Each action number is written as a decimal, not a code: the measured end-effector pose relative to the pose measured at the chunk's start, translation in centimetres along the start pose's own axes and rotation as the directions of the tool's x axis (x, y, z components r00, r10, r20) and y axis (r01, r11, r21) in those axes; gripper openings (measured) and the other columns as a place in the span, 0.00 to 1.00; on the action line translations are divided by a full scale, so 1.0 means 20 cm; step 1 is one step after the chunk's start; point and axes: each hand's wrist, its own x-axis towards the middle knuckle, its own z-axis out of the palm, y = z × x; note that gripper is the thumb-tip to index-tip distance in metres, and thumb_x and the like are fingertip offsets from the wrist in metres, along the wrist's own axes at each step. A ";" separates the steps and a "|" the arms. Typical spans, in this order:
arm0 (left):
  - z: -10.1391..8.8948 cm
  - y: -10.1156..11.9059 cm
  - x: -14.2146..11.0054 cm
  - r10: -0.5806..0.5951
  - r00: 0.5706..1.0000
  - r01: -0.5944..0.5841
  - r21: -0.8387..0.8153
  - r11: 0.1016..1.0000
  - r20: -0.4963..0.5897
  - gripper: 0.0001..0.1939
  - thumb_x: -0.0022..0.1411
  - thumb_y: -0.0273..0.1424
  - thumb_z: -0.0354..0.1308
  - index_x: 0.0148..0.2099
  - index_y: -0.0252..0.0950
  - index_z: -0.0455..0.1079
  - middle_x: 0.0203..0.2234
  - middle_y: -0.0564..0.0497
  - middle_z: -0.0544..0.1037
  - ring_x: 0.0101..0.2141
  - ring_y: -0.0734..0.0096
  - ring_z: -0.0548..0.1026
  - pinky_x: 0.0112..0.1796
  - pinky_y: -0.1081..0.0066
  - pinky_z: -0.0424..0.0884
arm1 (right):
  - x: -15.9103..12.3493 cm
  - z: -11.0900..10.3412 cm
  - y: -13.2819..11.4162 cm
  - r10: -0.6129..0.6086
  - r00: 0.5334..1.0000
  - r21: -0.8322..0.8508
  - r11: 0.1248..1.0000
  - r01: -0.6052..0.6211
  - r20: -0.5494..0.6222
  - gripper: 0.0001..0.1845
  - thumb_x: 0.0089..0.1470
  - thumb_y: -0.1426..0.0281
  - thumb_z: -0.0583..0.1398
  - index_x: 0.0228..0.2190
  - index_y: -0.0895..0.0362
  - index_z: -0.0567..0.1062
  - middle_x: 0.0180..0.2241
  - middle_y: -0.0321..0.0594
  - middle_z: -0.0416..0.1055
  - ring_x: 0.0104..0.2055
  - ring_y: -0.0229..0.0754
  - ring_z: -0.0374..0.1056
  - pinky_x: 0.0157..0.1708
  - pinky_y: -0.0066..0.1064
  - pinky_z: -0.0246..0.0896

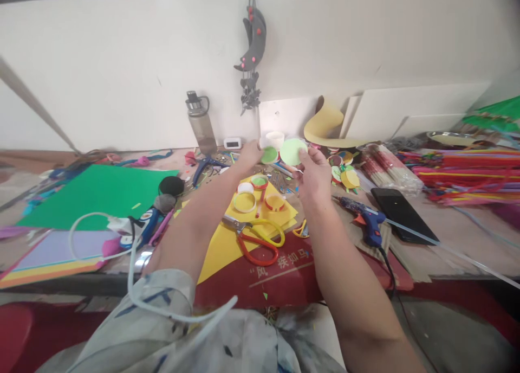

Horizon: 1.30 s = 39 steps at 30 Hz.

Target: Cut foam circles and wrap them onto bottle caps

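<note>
A pale green paper circle is pinched between the thumb and fingers of my right hand, raised over the back of the table. A thin pencil-like stick shows by the lower fingers; whether they hold it is unclear. My left hand reaches to the back of the table, beside a green-centred round piece and a white roll; its fingertips are blurred. Between my arms, yellow sheets carry a yellow ring, a red-rimmed ring, and scissors with red and yellow handles.
A blue hot glue gun and a black phone lie at right, near bundled coloured stems. Green card and a power strip are at left. A bottle stands by the wall.
</note>
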 end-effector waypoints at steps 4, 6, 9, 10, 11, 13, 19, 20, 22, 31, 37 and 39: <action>-0.15 0.01 -0.13 0.025 0.990 -0.043 -0.123 0.992 -0.141 0.05 0.60 0.22 0.58 0.39 0.35 0.69 0.36 0.46 0.79 0.35 0.66 0.76 0.42 0.66 0.72 | 0.00 0.00 0.02 -0.028 1.000 0.010 1.000 0.028 -0.010 0.20 0.44 0.59 0.74 0.30 0.53 0.72 0.23 0.26 0.67 0.22 0.31 0.61 0.17 0.22 0.55; -0.21 0.02 -0.21 -0.036 0.992 -0.006 -0.325 0.946 -0.124 0.10 0.61 0.22 0.58 0.46 0.35 0.69 0.36 0.49 0.79 0.28 0.72 0.74 0.34 0.69 0.72 | 0.00 0.01 0.03 -0.022 1.000 0.015 1.000 0.023 -0.018 0.19 0.44 0.60 0.73 0.31 0.53 0.71 0.24 0.26 0.69 0.22 0.31 0.63 0.17 0.22 0.56; -0.30 0.03 -0.34 -0.078 0.994 0.027 -0.530 0.847 -0.074 0.11 0.62 0.22 0.59 0.47 0.33 0.69 0.36 0.49 0.79 0.27 0.74 0.74 0.29 0.72 0.72 | -0.01 0.03 0.06 -0.007 1.000 -0.013 1.000 0.007 -0.004 0.19 0.42 0.61 0.73 0.32 0.53 0.71 0.23 0.26 0.69 0.23 0.32 0.64 0.17 0.21 0.56; -0.33 0.03 -0.38 -0.100 0.993 0.044 -0.571 0.820 -0.068 0.09 0.62 0.22 0.60 0.45 0.32 0.70 0.37 0.48 0.80 0.28 0.74 0.75 0.29 0.73 0.72 | -0.02 0.03 0.07 -0.012 1.000 -0.029 1.000 0.012 0.012 0.20 0.42 0.61 0.73 0.32 0.53 0.72 0.22 0.26 0.69 0.22 0.32 0.64 0.17 0.21 0.56; -0.35 0.03 -0.42 -0.115 0.991 0.052 -0.602 0.797 -0.066 0.07 0.63 0.22 0.59 0.44 0.32 0.71 0.37 0.48 0.80 0.28 0.74 0.75 0.28 0.74 0.72 | -0.03 0.04 0.08 -0.022 0.999 -0.047 0.999 0.023 0.036 0.20 0.41 0.61 0.73 0.32 0.53 0.71 0.22 0.26 0.69 0.22 0.32 0.63 0.17 0.22 0.56; -0.38 0.02 -0.50 -0.165 0.984 0.087 -0.648 0.757 -0.061 0.06 0.63 0.22 0.60 0.43 0.32 0.72 0.35 0.48 0.80 0.29 0.74 0.75 0.27 0.73 0.73 | -0.06 0.05 0.10 -0.044 0.995 -0.088 0.995 0.051 0.089 0.21 0.41 0.60 0.73 0.32 0.52 0.71 0.21 0.26 0.68 0.21 0.33 0.63 0.17 0.23 0.57; -0.36 -0.01 -0.72 -0.242 0.970 0.176 -0.744 0.645 0.019 0.10 0.60 0.24 0.66 0.40 0.35 0.68 0.27 0.52 0.79 0.27 0.71 0.78 0.27 0.72 0.76 | -0.14 0.09 0.17 0.014 0.951 -0.194 0.980 0.049 0.310 0.23 0.39 0.56 0.73 0.30 0.53 0.70 0.21 0.27 0.68 0.21 0.34 0.65 0.19 0.27 0.63; -0.35 -0.01 -0.74 -0.254 0.967 0.187 -0.764 0.617 0.031 0.11 0.59 0.24 0.67 0.41 0.35 0.67 0.28 0.52 0.79 0.27 0.71 0.78 0.28 0.72 0.77 | -0.16 0.09 0.17 0.027 0.938 -0.206 0.977 0.047 0.345 0.23 0.39 0.55 0.73 0.29 0.53 0.70 0.20 0.27 0.67 0.21 0.34 0.65 0.19 0.27 0.62; -0.34 -0.02 -0.77 -0.246 0.967 0.198 -0.810 0.551 0.069 0.14 0.58 0.24 0.69 0.43 0.35 0.68 0.29 0.51 0.81 0.29 0.70 0.80 0.30 0.71 0.78 | -0.19 0.10 0.19 0.047 0.921 -0.236 0.971 0.049 0.388 0.23 0.38 0.54 0.74 0.28 0.53 0.70 0.21 0.28 0.67 0.20 0.34 0.64 0.19 0.27 0.61; -0.32 -0.03 -0.82 0.022 0.983 0.163 -0.930 0.328 0.180 0.19 0.48 0.35 0.75 0.40 0.33 0.77 0.38 0.48 0.83 0.38 0.67 0.82 0.44 0.65 0.80 | -0.20 0.07 0.20 -0.054 0.925 -0.386 0.898 0.210 0.376 0.18 0.45 0.55 0.69 0.26 0.54 0.72 0.24 0.32 0.68 0.26 0.35 0.60 0.25 0.30 0.60; -0.31 -0.04 -0.83 0.069 0.984 0.141 -0.957 0.252 0.163 0.22 0.48 0.40 0.77 0.41 0.33 0.78 0.38 0.48 0.83 0.39 0.65 0.82 0.48 0.61 0.80 | -0.20 0.07 0.20 -0.104 0.946 -0.457 0.856 0.242 0.307 0.15 0.48 0.56 0.67 0.27 0.54 0.73 0.25 0.33 0.69 0.27 0.37 0.60 0.27 0.31 0.59; -0.30 -0.05 -0.83 0.086 0.983 0.137 -0.962 0.235 0.161 0.24 0.48 0.42 0.78 0.42 0.34 0.78 0.39 0.48 0.83 0.40 0.65 0.82 0.48 0.59 0.80 | -0.19 0.07 0.19 -0.119 0.948 -0.470 0.846 0.251 0.294 0.15 0.48 0.57 0.67 0.28 0.55 0.73 0.25 0.33 0.70 0.27 0.37 0.61 0.28 0.31 0.60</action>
